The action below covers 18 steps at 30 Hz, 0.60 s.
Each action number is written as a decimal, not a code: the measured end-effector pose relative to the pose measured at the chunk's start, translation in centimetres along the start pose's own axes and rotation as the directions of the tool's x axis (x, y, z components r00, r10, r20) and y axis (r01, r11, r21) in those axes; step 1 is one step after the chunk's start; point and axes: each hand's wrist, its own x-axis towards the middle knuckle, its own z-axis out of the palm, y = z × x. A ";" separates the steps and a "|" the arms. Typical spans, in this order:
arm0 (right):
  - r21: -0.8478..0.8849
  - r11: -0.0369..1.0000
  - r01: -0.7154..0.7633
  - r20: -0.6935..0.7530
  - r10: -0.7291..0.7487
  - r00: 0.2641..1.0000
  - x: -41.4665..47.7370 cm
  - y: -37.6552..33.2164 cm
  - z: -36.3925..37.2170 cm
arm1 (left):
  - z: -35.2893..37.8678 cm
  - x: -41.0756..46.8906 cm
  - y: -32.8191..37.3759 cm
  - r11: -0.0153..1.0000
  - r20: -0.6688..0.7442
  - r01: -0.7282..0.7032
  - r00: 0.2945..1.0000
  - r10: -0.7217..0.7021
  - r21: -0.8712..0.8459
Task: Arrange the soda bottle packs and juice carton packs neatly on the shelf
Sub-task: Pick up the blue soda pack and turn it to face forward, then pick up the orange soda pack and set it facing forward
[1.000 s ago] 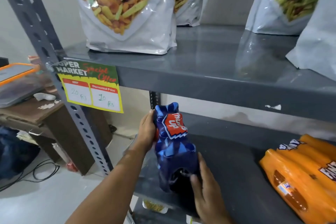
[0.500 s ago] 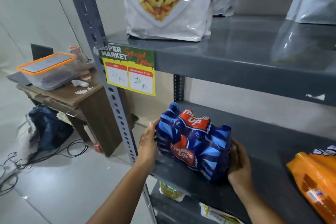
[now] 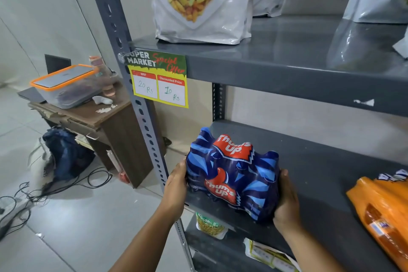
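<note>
A blue shrink-wrapped soda bottle pack (image 3: 231, 174) with red Thums Up labels rests near the left front corner of the grey middle shelf (image 3: 320, 172). My left hand (image 3: 175, 187) presses its left side and my right hand (image 3: 287, 203) holds its right side. An orange soda bottle pack (image 3: 384, 212) lies on its side at the right of the same shelf, partly cut off by the frame edge.
Big snack bags (image 3: 203, 2) stand on the upper shelf, above a price tag (image 3: 157, 78) on its edge. Small packets (image 3: 209, 225) lie on the shelf below. A perforated upright post (image 3: 141, 115) borders the left. A wooden table with a plastic box (image 3: 66, 86) and floor cables (image 3: 44, 187) sit left.
The blue pack was turned from end-on to broadside between my hands and now sits broadside at the shelf's front left. The view shifted left, pushing the orange pack toward the right edge.
</note>
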 end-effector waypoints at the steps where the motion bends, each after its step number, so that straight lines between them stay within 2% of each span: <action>1: 0.006 1.000 0.005 0.004 -0.005 1.000 -0.3 0.1 0.0 | -0.2 -0.2 -0.2 1.000 -0.001 0.003 1.000 -0.003 0.005; 8: 0.077 0.995 -0.069 0.015 0.068 0.998 -0.4 0.0 -0.1 | 0.4 -1.2 0.2 1.000 -0.019 0.021 1.000 -0.021 0.005; 13: -0.027 0.998 -0.064 0.056 0.065 0.996 -0.5 -0.8 -0.5 | 0.7 -2.1 0.7 0.999 -0.045 0.017 0.999 -0.015 0.047; 15: -0.152 0.988 -0.025 0.055 0.033 0.998 -0.3 -1.1 -1.1 | 1.3 -3.2 1.2 0.984 -0.080 -0.119 0.988 0.130 0.132; 16: -0.225 0.974 0.011 0.035 -0.003 0.999 -0.3 -1.5 -1.5 | 1.8 -3.9 1.7 0.943 -0.097 -0.243 0.958 0.270 0.227; 18: -0.365 0.928 0.078 -0.015 -0.089 0.996 -0.2 -3.0 -2.5 | 3.5 -5.4 3.1 0.736 -0.039 -0.507 0.812 0.583 0.449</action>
